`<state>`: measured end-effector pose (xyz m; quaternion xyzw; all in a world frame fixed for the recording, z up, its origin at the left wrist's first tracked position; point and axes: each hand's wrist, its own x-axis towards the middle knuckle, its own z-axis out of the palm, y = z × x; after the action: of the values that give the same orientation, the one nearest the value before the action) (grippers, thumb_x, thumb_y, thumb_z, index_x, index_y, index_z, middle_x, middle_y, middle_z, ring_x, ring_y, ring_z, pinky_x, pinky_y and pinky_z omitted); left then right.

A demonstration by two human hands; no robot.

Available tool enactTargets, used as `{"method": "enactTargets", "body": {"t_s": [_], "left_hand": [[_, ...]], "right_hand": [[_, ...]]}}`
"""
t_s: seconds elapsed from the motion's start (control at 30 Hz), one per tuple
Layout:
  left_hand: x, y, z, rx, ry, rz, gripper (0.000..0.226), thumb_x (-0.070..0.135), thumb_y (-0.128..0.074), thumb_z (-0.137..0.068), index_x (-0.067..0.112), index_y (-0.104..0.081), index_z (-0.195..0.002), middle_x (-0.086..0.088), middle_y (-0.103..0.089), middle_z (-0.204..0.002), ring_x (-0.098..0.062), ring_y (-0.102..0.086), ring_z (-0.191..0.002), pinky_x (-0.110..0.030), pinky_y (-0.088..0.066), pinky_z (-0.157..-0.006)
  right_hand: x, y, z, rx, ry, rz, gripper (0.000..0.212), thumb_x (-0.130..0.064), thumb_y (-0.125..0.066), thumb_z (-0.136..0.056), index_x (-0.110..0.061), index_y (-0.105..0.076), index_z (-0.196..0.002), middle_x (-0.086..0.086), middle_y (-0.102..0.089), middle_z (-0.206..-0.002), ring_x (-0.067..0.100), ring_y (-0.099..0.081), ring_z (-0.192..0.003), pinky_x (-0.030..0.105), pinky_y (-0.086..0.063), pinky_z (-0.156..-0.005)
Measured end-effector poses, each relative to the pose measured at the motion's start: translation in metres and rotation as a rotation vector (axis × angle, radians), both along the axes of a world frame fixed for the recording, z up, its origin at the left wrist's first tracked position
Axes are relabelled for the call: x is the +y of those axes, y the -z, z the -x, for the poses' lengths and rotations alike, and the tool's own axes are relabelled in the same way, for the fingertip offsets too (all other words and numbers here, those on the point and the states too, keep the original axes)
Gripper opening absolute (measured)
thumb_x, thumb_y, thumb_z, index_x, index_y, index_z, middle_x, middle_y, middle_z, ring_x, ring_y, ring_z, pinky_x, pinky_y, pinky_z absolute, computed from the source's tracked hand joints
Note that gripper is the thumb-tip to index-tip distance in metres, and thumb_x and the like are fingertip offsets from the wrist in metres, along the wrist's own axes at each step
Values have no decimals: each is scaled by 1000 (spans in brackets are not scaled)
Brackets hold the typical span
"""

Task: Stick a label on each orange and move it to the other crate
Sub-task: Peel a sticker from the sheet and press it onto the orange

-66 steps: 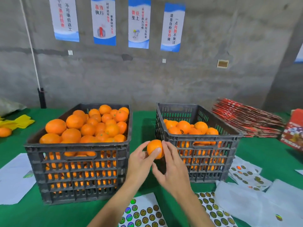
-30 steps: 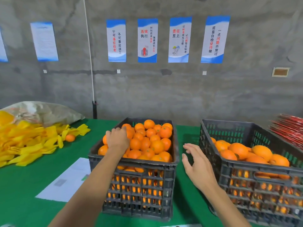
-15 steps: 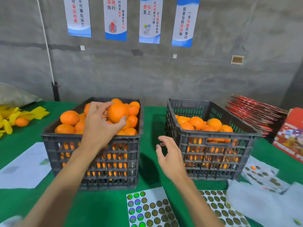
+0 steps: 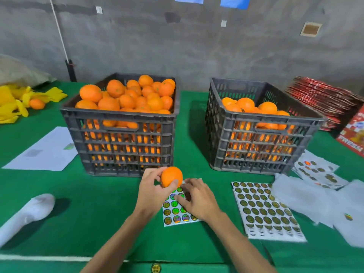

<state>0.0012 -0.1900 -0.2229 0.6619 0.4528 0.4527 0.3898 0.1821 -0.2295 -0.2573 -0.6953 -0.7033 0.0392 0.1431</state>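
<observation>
My left hand holds an orange just above a sheet of round holographic labels on the green table. My right hand rests on that sheet with its fingers curled over the labels; whether it pinches one I cannot tell. Behind them stand two dark plastic crates. The left crate is heaped with oranges. The right crate holds fewer oranges, below its rim.
A second label sheet lies to the right, with white backing papers beyond it. A white paper and a white glove lie at left. Yellow wrappers and a red stack flank the crates.
My left hand lifted an orange from the left crate and brought it down in front of the crates. My right hand dropped onto the label sheet. The view tilted downward.
</observation>
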Motion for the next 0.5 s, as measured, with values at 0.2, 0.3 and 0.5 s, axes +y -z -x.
{"method": "enactTargets", "body": {"t_s": [0.2,0.3,0.5], "left_hand": [[6,22,2,-108,33,328,18,31,-78,-87,39,-72,-103,6,-79,-85,-13,-76,-82,-19,-59,-67],[4,24,4,-131,36,311,21,34,-81,-85,47,-71,-98,19,-78,-93,-1,-73,-87,-16,-55,-73],[9,24,3,-261,-26,323,34,27,-79,-90,59,-74,-78,9,-79,-87,-21,-77,-88,-43,-63,-86]], "right_hand": [[13,-2,4,26,91,4,57,-70,-52,-92,-20,-68,-114,-7,-51,-113,16,-50,-98,35,-46,-87],[20,-3,3,97,92,30,53,-63,-61,-91,-21,-71,-121,-10,-47,-107,16,-51,-90,32,-43,-78],[25,3,-5,269,85,3,36,-60,-68,-89,-30,-75,-108,-19,-51,-100,10,-53,-88,28,-37,-74]]}}
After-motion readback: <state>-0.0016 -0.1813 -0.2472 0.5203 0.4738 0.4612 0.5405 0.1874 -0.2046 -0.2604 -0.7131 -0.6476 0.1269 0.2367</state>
